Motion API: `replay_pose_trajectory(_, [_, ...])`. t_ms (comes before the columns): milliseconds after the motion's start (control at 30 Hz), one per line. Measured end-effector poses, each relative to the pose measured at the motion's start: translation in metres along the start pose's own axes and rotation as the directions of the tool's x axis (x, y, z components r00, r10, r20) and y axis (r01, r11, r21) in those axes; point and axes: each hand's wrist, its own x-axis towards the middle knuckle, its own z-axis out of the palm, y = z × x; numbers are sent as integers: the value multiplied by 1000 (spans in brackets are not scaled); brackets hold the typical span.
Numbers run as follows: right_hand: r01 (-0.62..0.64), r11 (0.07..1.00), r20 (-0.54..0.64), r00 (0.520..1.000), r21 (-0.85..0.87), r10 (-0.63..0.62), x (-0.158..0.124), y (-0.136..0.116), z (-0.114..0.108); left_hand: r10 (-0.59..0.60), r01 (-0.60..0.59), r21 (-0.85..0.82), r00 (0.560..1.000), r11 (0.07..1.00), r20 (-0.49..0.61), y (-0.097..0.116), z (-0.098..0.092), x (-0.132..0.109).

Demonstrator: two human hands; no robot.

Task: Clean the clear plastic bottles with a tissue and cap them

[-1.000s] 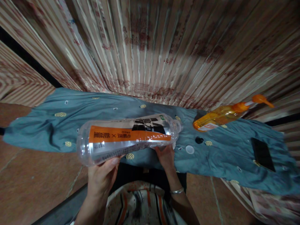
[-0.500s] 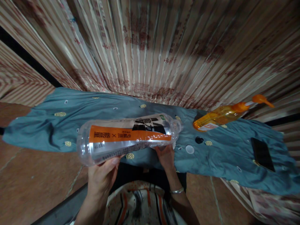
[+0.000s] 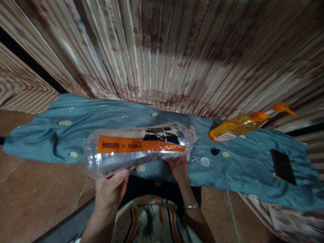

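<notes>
A large clear plastic bottle [image 3: 121,152] with an orange, silver and black label lies sideways in front of me, its uncapped neck to the right. My left hand [image 3: 112,185] is closed on its near side by the base, with the thumb along the label edge and the other fingers hidden underneath. Below the shoulder, my right hand [image 3: 179,168] reaches up behind the bottle. Most of its fingers are hidden, and I cannot tell whether it grips the bottle. Something small and white [image 3: 188,156] shows beside that hand.
An orange pump bottle [image 3: 235,126] stands tilted in view at the right. Near it on the blue cloth [image 3: 238,168] are a white round disc [image 3: 205,161] and a small black object [image 3: 215,151]. A dark phone-like slab [image 3: 283,167] lies farther right. Behind hangs a pleated curtain [image 3: 162,67].
</notes>
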Motion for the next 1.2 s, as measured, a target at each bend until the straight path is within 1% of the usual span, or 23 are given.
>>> replay_pose_trajectory(67, [1,1000,4,1000,3,-1,0,0,0,-9,9,26,1000,1000,-6,0,-1,0])
replay_pose_trajectory(200, [0,1000,-6,1000,-7,0,-1,0,2,-32,30,69,999,997,20,0,-2,-2])
replay_pose_trajectory(333, [25,1000,-18,1000,-9,-25,-2,2,3,0,0,56,1000,998,3,1,2,-1])
replay_pose_trajectory(400, [35,999,-21,999,-15,-35,-2,4,4,-8,8,60,1000,998,-3,2,4,-1])
replay_pose_trajectory(467, [36,999,-21,999,-25,-36,-2,5,4,-15,15,66,1000,998,2,3,7,0])
replay_pose_trajectory(600, [31,999,-10,999,-40,-32,-1,7,5,27,-28,61,999,998,19,4,9,1])
replay_pose_trajectory(700, [40,998,-11,999,-43,-41,-2,7,6,3,-4,78,1000,997,12,2,6,0])
replay_pose_trajectory(800, [50,997,-31,998,-51,-52,-2,7,7,-34,33,98,999,995,10,0,-2,-1])
replay_pose_trajectory(933, [50,997,-25,998,-65,-52,-2,8,7,-21,20,90,1000,996,15,-3,-9,0])
replay_pose_trajectory(1067, [31,997,9,999,-70,-31,-1,10,6,-8,8,51,1000,999,-2,-5,-8,3])
replay_pose_trajectory(1200, [31,998,2,1000,-62,-31,-1,10,5,7,-7,41,1000,999,15,-3,-3,3])
